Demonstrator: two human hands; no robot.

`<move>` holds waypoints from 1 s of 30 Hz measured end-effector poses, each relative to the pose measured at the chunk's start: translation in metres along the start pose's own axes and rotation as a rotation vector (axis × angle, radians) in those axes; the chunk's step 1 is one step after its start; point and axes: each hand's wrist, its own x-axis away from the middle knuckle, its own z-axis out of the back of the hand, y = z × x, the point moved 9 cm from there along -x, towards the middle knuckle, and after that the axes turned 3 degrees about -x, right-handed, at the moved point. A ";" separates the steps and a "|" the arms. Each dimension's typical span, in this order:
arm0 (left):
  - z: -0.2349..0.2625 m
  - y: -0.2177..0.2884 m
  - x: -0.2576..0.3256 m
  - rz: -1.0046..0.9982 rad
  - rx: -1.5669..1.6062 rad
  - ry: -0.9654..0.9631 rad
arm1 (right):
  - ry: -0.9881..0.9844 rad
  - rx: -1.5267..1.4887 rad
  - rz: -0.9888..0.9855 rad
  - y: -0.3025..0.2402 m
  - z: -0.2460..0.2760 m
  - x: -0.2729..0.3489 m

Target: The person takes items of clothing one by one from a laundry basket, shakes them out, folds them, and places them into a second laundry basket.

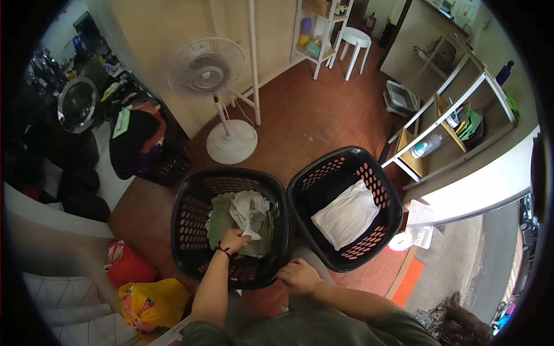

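Two black laundry baskets with round and slotted holes stand side by side in front of me. In the left laundry basket (183,254) lie a green cloth (218,213) and a crumpled white cloth (249,206). My left hand (232,241) reaches into this basket, its fingers closed on a corner of the white cloth. At the basket's near right corner, my right hand (299,277) rests beside my knee, fingers curled at the rim. The right laundry basket (394,222) holds a folded white cloth (348,214) lying flat on dark material.
A white standing fan (231,141) is beyond the left basket. Farther left, a dark hamper (153,164) is heaped with clothes. Red (130,264) and yellow (157,300) bags sit at my left. A white-framed shelf (456,124) and white stool (355,39) stand farther off.
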 end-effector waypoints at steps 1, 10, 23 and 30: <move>0.011 0.025 0.027 -0.132 0.036 0.048 | -0.012 0.018 -0.012 -0.001 0.002 0.001; 0.130 0.161 0.356 -1.075 1.003 0.494 | 0.559 -0.304 -0.254 0.001 0.047 -0.011; 0.199 0.016 0.388 -0.723 1.222 0.492 | -0.233 -1.799 -0.754 -0.078 0.119 0.008; -0.009 0.104 0.386 -0.930 0.516 0.374 | 0.038 -1.441 -0.105 -0.103 0.098 0.000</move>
